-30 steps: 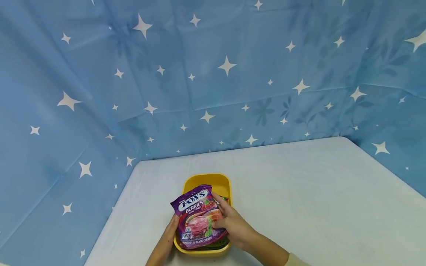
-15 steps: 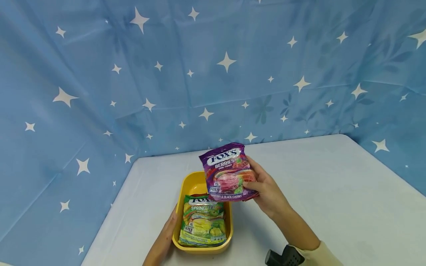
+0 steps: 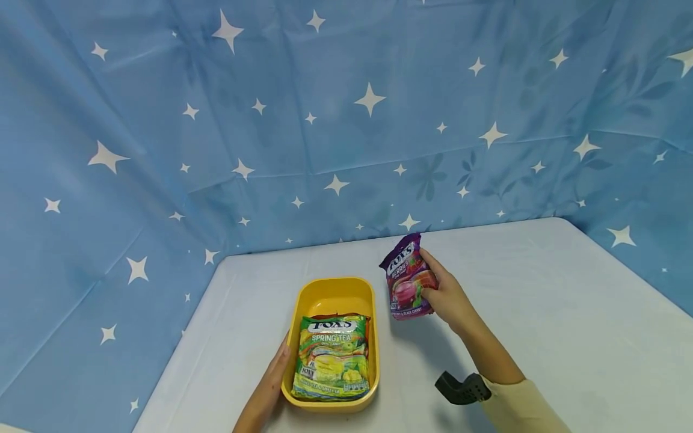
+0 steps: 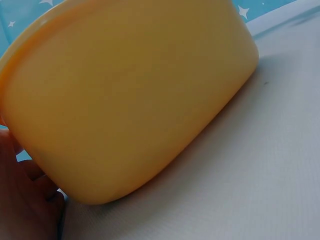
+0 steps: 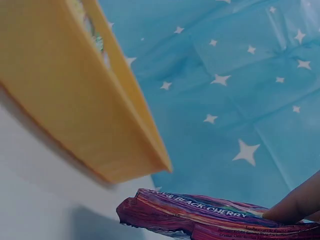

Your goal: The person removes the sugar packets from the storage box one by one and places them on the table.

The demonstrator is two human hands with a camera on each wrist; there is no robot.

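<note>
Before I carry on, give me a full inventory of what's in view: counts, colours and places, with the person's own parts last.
Fox's Berries bag: 1, purple, in the right hand, above the table and right of the tub.
Tub: 1, yellow, on the table.
Spring Tea bag: 1, green and yellow, inside the tub.
Reddish edge: count unclear, red, behind the Spring Tea bag.
Table: 1, white, under the tub.
Backdrop: blue with white stars, behind the table.
Wrist device: 1, black, at the right wrist.
Sleeve: 1, cream, right arm.
Left hand: 1, bare, at the tub's left side.
Right hand: 1, bare, gripping the purple bag.
</note>
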